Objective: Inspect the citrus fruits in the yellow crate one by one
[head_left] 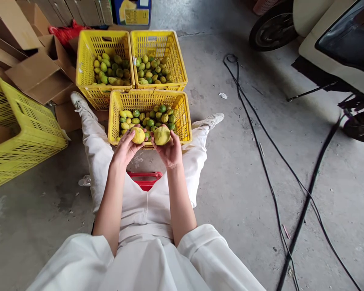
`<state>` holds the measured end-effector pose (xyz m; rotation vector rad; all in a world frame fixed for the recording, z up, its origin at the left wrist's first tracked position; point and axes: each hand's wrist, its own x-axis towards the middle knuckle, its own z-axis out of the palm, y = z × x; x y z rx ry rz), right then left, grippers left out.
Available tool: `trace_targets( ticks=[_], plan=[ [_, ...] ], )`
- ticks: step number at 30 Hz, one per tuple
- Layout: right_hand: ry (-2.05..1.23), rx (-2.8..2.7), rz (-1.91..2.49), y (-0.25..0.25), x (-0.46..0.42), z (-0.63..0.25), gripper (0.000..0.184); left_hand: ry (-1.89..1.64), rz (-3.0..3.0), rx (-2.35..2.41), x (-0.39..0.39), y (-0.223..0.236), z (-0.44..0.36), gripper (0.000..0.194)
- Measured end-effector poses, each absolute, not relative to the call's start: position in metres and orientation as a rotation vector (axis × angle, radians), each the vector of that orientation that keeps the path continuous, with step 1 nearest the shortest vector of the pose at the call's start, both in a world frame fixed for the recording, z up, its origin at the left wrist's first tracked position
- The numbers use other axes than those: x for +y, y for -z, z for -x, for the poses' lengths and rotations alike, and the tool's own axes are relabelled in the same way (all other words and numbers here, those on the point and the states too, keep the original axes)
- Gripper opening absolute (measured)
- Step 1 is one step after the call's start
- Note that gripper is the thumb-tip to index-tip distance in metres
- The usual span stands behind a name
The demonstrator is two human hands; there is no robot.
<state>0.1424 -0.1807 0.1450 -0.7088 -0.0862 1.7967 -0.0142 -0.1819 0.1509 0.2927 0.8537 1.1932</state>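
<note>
My left hand [125,148] is closed round a yellow fruit [138,135]. My right hand [170,151] grips a second yellow-green fruit [161,135]. Both fruits are held side by side over the near edge of a yellow crate [185,117] that lies between my outstretched legs. That crate holds several green and yellow fruits. I sit on a red stool [144,180], wearing white clothes.
Two more yellow crates [86,52] [177,56] with fruit stand behind the near one. An empty yellow crate [24,133] lies tipped at the left, by cardboard boxes [39,74]. Black cables [269,161] cross the concrete floor on the right, near a parked vehicle [336,40].
</note>
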Motion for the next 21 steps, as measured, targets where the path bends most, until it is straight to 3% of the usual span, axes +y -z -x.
trace_targets(
  ticks=[5,9,14,21],
  plan=[
    [-1.797,-0.089,0.649,-0.147,-0.181,-0.145,0.031,-1.191,-0.288,0.826,-0.183,-0.152,0.015,0.023],
    [-1.817,-0.013,0.549,-0.146,-0.182,-0.147,0.028,-1.195,-0.230,0.847,-0.183,-0.152,0.017,0.014],
    [-1.924,0.036,0.615,-0.138,-0.183,-0.148,0.022,-1.185,-0.212,0.850,-0.182,-0.148,0.016,0.028],
    [-1.795,-0.046,0.673,-0.141,-0.181,-0.144,0.022,-1.151,-0.142,0.866,-0.181,-0.148,0.014,0.019]
  ],
)
